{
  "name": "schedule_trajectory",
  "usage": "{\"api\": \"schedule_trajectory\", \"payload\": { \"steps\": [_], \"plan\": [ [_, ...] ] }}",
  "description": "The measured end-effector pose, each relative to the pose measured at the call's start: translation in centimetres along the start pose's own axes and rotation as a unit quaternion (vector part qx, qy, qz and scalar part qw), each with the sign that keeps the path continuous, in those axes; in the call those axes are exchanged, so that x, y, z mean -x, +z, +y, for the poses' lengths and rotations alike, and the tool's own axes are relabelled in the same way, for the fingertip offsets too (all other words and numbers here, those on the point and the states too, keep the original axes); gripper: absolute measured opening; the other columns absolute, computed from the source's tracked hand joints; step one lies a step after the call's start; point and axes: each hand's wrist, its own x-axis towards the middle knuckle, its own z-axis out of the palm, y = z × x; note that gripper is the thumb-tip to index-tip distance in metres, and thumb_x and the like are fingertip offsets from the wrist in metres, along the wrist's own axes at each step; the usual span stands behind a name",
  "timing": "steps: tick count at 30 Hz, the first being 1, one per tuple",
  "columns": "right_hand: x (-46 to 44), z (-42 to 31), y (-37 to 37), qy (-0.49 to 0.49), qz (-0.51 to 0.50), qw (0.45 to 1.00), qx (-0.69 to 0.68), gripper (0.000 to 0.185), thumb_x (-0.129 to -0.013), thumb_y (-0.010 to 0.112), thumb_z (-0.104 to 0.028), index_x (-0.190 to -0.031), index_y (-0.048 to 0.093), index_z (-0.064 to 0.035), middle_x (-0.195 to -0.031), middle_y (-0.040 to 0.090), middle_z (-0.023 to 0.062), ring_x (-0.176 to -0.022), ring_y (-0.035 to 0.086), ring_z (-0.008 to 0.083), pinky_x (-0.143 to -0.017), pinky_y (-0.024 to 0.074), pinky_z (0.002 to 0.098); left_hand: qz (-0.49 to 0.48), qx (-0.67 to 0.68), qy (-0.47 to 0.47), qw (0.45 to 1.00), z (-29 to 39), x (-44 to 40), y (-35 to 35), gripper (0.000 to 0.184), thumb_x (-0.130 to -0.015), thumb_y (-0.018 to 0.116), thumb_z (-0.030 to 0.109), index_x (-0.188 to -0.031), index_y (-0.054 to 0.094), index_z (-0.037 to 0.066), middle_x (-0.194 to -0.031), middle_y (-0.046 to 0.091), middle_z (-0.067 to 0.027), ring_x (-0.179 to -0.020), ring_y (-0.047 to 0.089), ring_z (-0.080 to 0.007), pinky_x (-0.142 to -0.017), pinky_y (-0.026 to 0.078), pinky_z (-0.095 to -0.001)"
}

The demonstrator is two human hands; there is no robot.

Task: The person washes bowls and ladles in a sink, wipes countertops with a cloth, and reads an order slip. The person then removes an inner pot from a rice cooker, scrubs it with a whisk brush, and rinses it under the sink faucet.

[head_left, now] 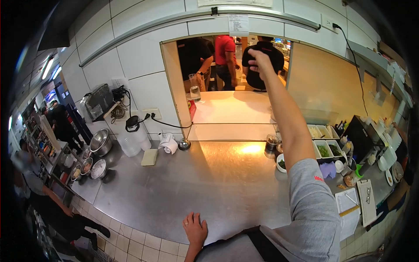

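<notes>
Left hand, fingers slightly apart, rests at the near edge of the bench; right hand, raised, fingers parted, appears below the paper slip above the far edge.

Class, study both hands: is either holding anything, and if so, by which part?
Nothing is visibly held: the left hand rests on the steel counter; the raised right hand appears empty.

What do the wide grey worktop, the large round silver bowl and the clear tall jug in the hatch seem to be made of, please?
Wide grey worktop: satin metal, probably stainless steel, from blurred reflections. Large round silver bowl: smooth, shiny metal, by its highlights. Clear tall jug: see-through glass or plastic, smooth; I cannot tell which.
</notes>
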Motion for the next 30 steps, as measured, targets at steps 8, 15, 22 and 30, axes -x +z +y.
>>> {"api": "schedule_trajectory", "payload": {
  "steps": [8,15,22,30],
  "plan": [
    [-7.1,-3.4,3.5,-0.049,0.009,0.992,-0.116,0.045,-0.076,0.063,-0.045,-0.108,0.057,-0.0132,-0.122,0.041,0.0051,-0.101,0.041,0.0222,-0.08,0.0417,0.0413,-0.017,-0.022,-0.025,0.999,0.8,-0.9,-0.4,0.038,-0.073,0.061,0.019,-0.108,0.054,0.005,-0.114,0.048,-0.0176,-0.109,0.041,-0.0349,-0.095,0.028,-0.0478],
    [-6.6,-0.6,1.8,-0.104,0.011,0.986,-0.128,0.025,-0.087,0.054,-0.027,-0.098,0.062,-0.0057,-0.092,0.06,0.0015,-0.078,0.054,0.0129,-0.073,0.0449,0.0302,-0.011,-0.014,-0.026,1.0,0.9,-1.4,-0.4,0.038,-0.073,0.061,0.019,-0.107,0.054,0.005,-0.114,0.048,-0.0167,-0.108,0.041,-0.035,-0.095,0.029,-0.0476],
    [22.9,19.7,-0.4,0.252,-0.362,0.897,-0.017,0.032,-0.084,0.048,-0.013,-0.112,0.059,-0.0012,-0.091,0.06,0.0035,-0.081,0.056,0.013,-0.079,0.045,0.0254,-0.001,0.023,0.004,1.0,0.3,-0.9,0.3,0.039,-0.077,0.06,0.019,-0.111,0.051,0.002,-0.111,0.051,-0.0174,-0.105,0.045,-0.0358,-0.092,0.034,-0.0457],
    [49.5,26.2,-6.1,0.286,-0.394,0.869,0.083,0.03,-0.087,0.055,-0.015,-0.113,0.057,-0.0021,-0.096,0.057,0.008,-0.075,0.058,0.0136,-0.068,0.0488,0.0265,-0.134,0.328,-0.044,0.934,2.4,-0.1,3.6,0.061,-0.083,0.052,0.012,-0.135,0.026,-0.004,-0.112,0.056,-0.0217,-0.104,0.055,-0.0323,-0.089,0.042,-0.0356]
  ]
}}
